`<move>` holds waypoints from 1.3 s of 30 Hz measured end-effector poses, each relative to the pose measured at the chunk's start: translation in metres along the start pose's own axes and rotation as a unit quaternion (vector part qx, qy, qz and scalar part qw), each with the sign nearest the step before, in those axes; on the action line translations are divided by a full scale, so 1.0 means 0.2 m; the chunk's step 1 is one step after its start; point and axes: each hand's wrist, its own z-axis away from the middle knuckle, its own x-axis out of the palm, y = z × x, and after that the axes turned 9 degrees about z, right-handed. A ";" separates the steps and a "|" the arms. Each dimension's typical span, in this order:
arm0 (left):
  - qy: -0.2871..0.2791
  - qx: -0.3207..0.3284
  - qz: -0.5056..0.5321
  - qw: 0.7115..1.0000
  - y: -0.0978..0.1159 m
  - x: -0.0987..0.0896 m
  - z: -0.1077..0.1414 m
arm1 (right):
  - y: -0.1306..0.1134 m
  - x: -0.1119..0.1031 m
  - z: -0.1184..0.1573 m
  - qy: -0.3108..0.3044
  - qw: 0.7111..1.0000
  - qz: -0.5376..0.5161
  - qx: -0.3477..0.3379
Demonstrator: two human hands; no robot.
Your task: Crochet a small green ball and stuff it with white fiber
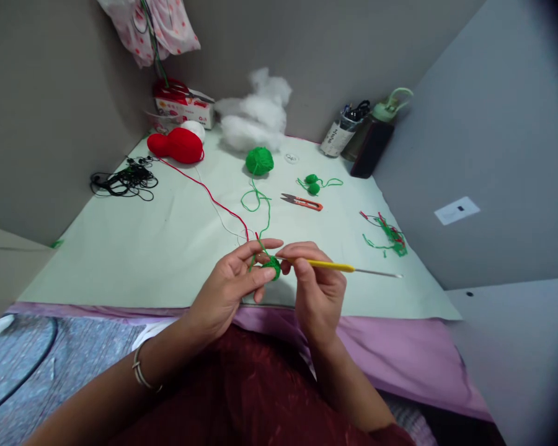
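Note:
Between the thumb and fingers of my left hand (pixel 235 279) is a small green crochet piece (pixel 271 267). Green yarn passes over the raised index finger of that hand and runs back to a green yarn ball (pixel 259 161). My right hand (pixel 318 282) is closed around a crochet hook with a yellow handle (pixel 330 266); its bare metal end points right. The hook's other end meets the green piece, where the fingers partly hide it. A strand of red yarn (pixel 218 201) reaches the left fingers from a red yarn skein (pixel 179 145).
Orange thread snips (pixel 302 202) and two small green crocheted balls (pixel 312 184) lie beyond my hands. White stuffing (pixel 255 114) stands at the back. Yarn scraps (pixel 393 238) lie right, tangled black earphones (pixel 128 179) left. A pen holder (pixel 338 136) and bottle (pixel 376 133) stand by the partition.

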 end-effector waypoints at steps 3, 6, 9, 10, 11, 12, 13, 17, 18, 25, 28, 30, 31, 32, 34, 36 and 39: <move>0.012 0.012 -0.013 1.000 -0.01 0.01 0.01 | 0.00 -0.01 0.01 -0.012 0.989 0.098 -0.106; 0.022 0.018 -0.014 1.000 -0.01 0.01 0.01 | 0.00 0.00 0.02 0.000 0.980 0.136 -0.146; 0.031 0.035 -0.029 0.998 -0.01 0.02 0.01 | -0.01 0.01 0.02 0.014 0.985 0.115 -0.131; 0.034 0.040 -0.031 0.998 -0.01 0.02 0.01 | -0.01 0.01 0.02 0.014 0.986 0.107 -0.129; 0.035 0.042 -0.030 0.998 -0.01 0.02 0.01 | -0.01 0.01 0.02 0.012 0.986 0.103 -0.129; 0.038 0.043 -0.025 0.998 -0.01 0.02 0.01 | -0.01 0.01 0.02 0.007 0.986 0.108 -0.129; 0.041 0.040 -0.016 0.998 -0.01 0.02 0.01 | -0.01 0.02 0.02 0.002 0.983 0.124 -0.132; 0.046 -0.023 0.062 0.997 0.00 0.02 0.00 | 0.02 0.02 0.04 -0.001 0.949 0.236 -0.208; 0.039 -0.049 0.085 0.994 0.00 0.01 -0.01 | 0.03 0.02 0.04 0.007 0.946 0.239 -0.219; 0.019 -0.066 0.109 0.992 0.05 -0.03 -0.03 | 0.01 -0.02 -0.02 0.044 0.997 -0.040 0.039; 0.001 -0.045 0.063 0.997 0.04 -0.02 -0.02 | 0.01 -0.01 -0.03 -0.006 0.993 -0.081 0.086; -0.001 -0.021 0.028 0.999 0.02 -0.01 -0.02 | 0.03 -0.01 -0.02 -0.019 0.992 -0.074 0.097; 0.002 -0.009 0.013 1.000 0.02 -0.01 -0.02 | 0.03 -0.01 -0.02 -0.018 0.992 -0.076 0.102; 0.006 0.001 0.001 1.000 0.02 -0.01 -0.02 | 0.03 -0.01 -0.02 -0.015 0.991 -0.087 0.105; 0.019 0.013 -0.018 1.000 0.02 -0.01 -0.02 | 0.03 -0.01 -0.03 -0.013 0.986 -0.122 0.110; 0.030 0.022 -0.032 0.999 0.02 -0.01 -0.01 | 0.02 -0.02 -0.04 -0.015 0.982 -0.147 0.114; 0.036 0.035 -0.051 0.997 0.02 -0.02 -0.01 | 0.00 -0.03 -0.05 -0.027 0.983 -0.144 0.111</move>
